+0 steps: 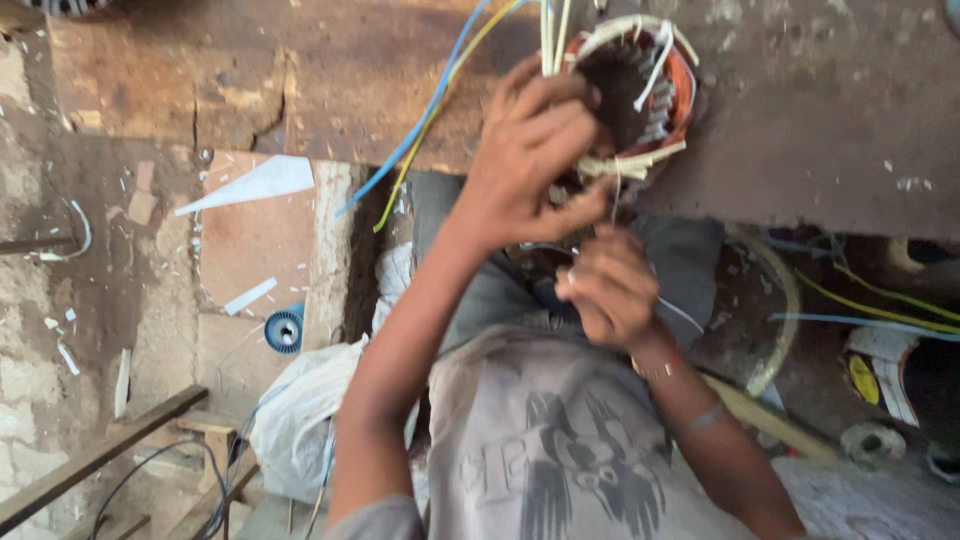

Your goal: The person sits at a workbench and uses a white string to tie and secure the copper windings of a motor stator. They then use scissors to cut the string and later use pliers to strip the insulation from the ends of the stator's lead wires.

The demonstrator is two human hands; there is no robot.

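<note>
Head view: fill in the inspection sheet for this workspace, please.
Surface: worn, stained wooden bench.
Job's things: motor stator with copper windings and pale insulation strips, on the bench edge.
Clutter: white paper scraps and a blue round part on the floor; white sack.
Hands: left hand grips the stator rim; right hand closed just below it, pinching something thin.
Cables: blue and yellow leads trail from the stator.
Surroundings: rough brick floor, wooden stool.

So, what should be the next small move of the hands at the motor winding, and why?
Probably draw the thin thread gently tight with the right hand. The left hand already grips the stator at its copper winding, and the right hand is closed just below it, so the coil looks steadied for a pull.
</note>
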